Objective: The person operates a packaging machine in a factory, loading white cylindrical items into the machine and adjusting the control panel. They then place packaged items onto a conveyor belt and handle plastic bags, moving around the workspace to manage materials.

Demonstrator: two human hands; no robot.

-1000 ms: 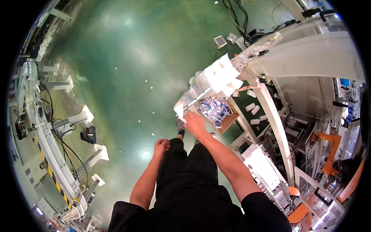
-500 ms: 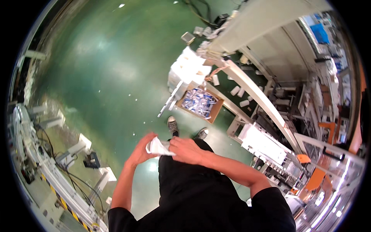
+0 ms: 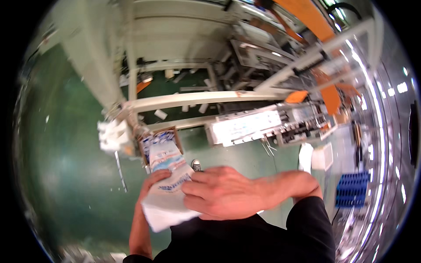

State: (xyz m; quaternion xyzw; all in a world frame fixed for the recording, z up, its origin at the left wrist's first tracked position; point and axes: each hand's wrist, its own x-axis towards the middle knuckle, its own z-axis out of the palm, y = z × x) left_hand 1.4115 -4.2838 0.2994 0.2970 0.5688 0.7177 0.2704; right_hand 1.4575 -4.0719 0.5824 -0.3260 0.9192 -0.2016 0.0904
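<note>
A white, soft-looking packet (image 3: 169,199) with blue print and a light blue and reddish band is held up in front of my body. My left hand (image 3: 153,182) grips its left edge, with the fingers bent over the side. From the right, my right hand (image 3: 226,193) closes on the packet's other edge with curled fingers. Its thumb is hidden. Beyond the packet's far end is an open cardboard box (image 3: 178,141) on the floor, holding several blue and white packets, partly covered by the one I hold.
Left of the box stands a white bag-like bundle (image 3: 115,135), with a thin metal bar (image 3: 120,171) by it. A machine frame (image 3: 193,101) runs across ahead, with a bright lit panel (image 3: 245,127). To the right are a white bin (image 3: 323,157) and a blue slotted crate (image 3: 352,189).
My view and body have turned right toward the machine. The white packet has been raised closer and its printed face now shows. Both hands remain on it.
</note>
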